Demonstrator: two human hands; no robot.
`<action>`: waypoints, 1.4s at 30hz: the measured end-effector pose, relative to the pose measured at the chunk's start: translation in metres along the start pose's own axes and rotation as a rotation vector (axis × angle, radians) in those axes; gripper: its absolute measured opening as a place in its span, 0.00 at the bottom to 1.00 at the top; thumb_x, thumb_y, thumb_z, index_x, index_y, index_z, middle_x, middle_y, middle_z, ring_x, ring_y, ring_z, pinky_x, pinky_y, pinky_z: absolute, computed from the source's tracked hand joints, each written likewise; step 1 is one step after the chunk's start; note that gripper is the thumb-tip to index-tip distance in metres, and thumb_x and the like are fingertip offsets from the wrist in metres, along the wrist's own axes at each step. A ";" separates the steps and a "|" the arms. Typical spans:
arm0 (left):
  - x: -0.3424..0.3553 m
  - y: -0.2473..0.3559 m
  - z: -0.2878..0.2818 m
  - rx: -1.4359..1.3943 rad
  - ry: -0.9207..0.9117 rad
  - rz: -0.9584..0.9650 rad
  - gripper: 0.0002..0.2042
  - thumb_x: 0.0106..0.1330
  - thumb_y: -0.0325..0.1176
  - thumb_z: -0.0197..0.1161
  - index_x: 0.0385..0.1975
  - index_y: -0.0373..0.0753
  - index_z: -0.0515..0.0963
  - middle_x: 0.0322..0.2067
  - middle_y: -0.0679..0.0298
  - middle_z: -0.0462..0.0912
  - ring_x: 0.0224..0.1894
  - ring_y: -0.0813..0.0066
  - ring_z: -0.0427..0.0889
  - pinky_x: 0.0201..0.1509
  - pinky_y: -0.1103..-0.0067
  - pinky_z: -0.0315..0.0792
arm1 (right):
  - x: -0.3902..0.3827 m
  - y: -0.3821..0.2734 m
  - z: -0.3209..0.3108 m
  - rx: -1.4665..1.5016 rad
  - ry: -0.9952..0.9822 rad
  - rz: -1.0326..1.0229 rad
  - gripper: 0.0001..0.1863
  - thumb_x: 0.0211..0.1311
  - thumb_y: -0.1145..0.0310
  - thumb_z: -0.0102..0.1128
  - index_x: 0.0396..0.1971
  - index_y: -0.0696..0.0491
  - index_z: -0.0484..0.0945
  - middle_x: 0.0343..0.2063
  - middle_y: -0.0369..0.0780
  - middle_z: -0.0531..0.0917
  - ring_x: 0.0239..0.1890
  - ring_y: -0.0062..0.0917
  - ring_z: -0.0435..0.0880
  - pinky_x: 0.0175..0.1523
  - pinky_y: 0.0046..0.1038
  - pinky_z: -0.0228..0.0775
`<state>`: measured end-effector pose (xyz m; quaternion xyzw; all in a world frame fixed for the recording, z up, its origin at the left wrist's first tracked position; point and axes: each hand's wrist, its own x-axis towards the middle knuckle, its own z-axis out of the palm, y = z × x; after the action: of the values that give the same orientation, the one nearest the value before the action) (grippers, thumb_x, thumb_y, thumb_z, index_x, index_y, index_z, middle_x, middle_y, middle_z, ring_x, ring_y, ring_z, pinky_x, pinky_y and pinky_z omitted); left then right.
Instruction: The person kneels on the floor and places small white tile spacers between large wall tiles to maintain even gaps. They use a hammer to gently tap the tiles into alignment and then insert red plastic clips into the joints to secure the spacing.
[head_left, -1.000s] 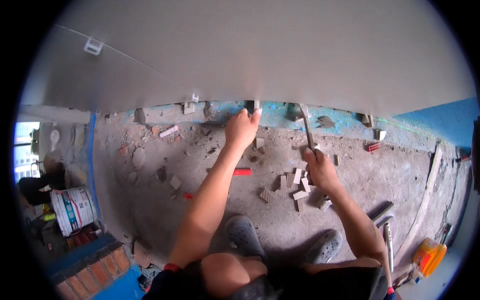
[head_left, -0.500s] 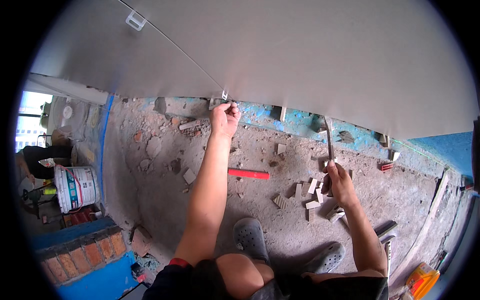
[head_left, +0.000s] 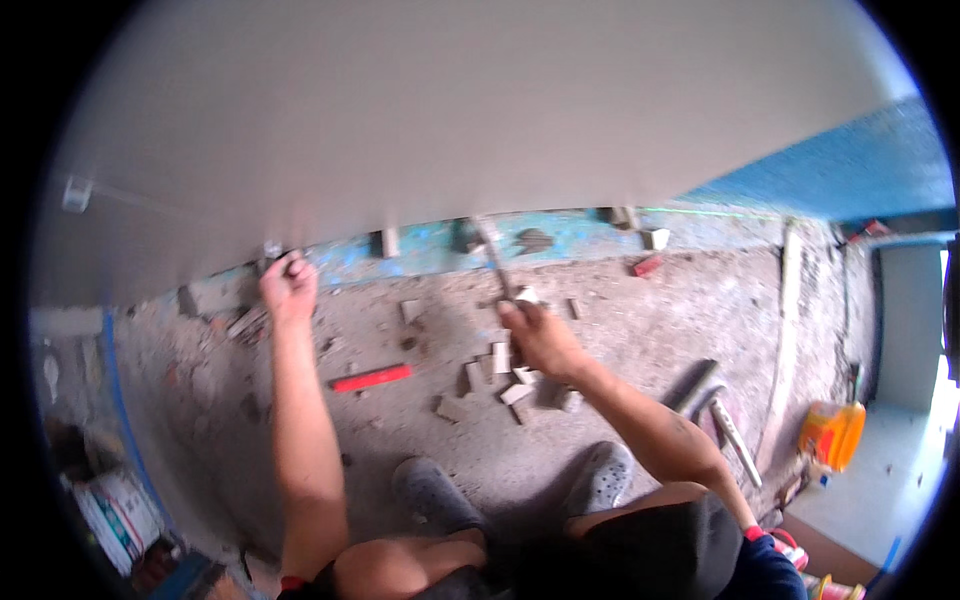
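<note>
Gripping a bar (head_left: 497, 260) in the head view, the right hand (head_left: 538, 338) has its fingers wrapped round the near end, while the far end slants up and away to the lower edge of a big grey panel (head_left: 450, 110). The left hand (head_left: 289, 288) is at that same edge, farther left, its fingers bent and drawn together just beside a small white clip (head_left: 272, 247); blur hides whether they have hold of anything. A second clip (head_left: 77, 194) sits on the panel at far left. Between the hands, a pale block (head_left: 390, 242) stands at the panel's edge, against a strip of worn turquoise paint (head_left: 430, 245). On the rough floor (head_left: 640, 330) below lie a red strip (head_left: 371, 378), nearer the left hand, and loose pale chips (head_left: 500, 357), just below the right hand. Two grey clogs (head_left: 437, 492) show at the bottom. Off to the right are a white handle (head_left: 735, 442), a long board (head_left: 785, 330) and an orange tub (head_left: 832, 436); at lower left, a blurred white bucket (head_left: 118, 515).
</note>
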<state>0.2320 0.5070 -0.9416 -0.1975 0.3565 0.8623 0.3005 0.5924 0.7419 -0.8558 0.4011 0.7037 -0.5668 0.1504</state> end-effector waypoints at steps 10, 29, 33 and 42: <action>0.006 0.002 0.001 0.181 -0.010 0.041 0.03 0.65 0.24 0.53 0.34 0.34 0.73 0.28 0.63 0.75 0.22 0.77 0.68 0.25 0.82 0.60 | -0.006 -0.006 -0.007 -0.032 -0.038 -0.035 0.36 0.72 0.38 0.41 0.59 0.56 0.72 0.44 0.58 0.82 0.51 0.53 0.80 0.56 0.45 0.72; -0.118 -0.070 -0.001 0.765 0.019 0.226 0.03 0.65 0.33 0.60 0.36 0.43 0.75 0.21 0.72 0.72 0.18 0.83 0.68 0.18 0.84 0.59 | -0.013 0.025 -0.039 0.314 -0.025 -0.083 0.31 0.75 0.44 0.44 0.41 0.63 0.76 0.29 0.41 0.82 0.31 0.23 0.82 0.40 0.29 0.76; -0.163 -0.020 -0.051 0.998 0.124 0.450 0.08 0.60 0.32 0.66 0.30 0.41 0.73 0.22 0.68 0.75 0.19 0.80 0.73 0.19 0.80 0.68 | -0.015 0.020 -0.039 0.144 -0.041 -0.122 0.27 0.73 0.50 0.49 0.34 0.62 0.80 0.27 0.42 0.86 0.26 0.27 0.85 0.34 0.31 0.77; -0.199 0.056 0.054 0.897 0.250 0.856 0.12 0.67 0.34 0.65 0.29 0.37 0.68 0.20 0.67 0.75 0.18 0.79 0.74 0.20 0.77 0.69 | -0.057 0.039 -0.127 0.766 0.277 -0.412 0.14 0.71 0.60 0.57 0.44 0.57 0.74 0.24 0.40 0.78 0.24 0.23 0.79 0.26 0.25 0.76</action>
<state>0.3353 0.4402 -0.7673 0.0086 0.7631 0.6433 -0.0615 0.6876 0.8379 -0.8045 0.3517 0.5221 -0.7452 -0.2201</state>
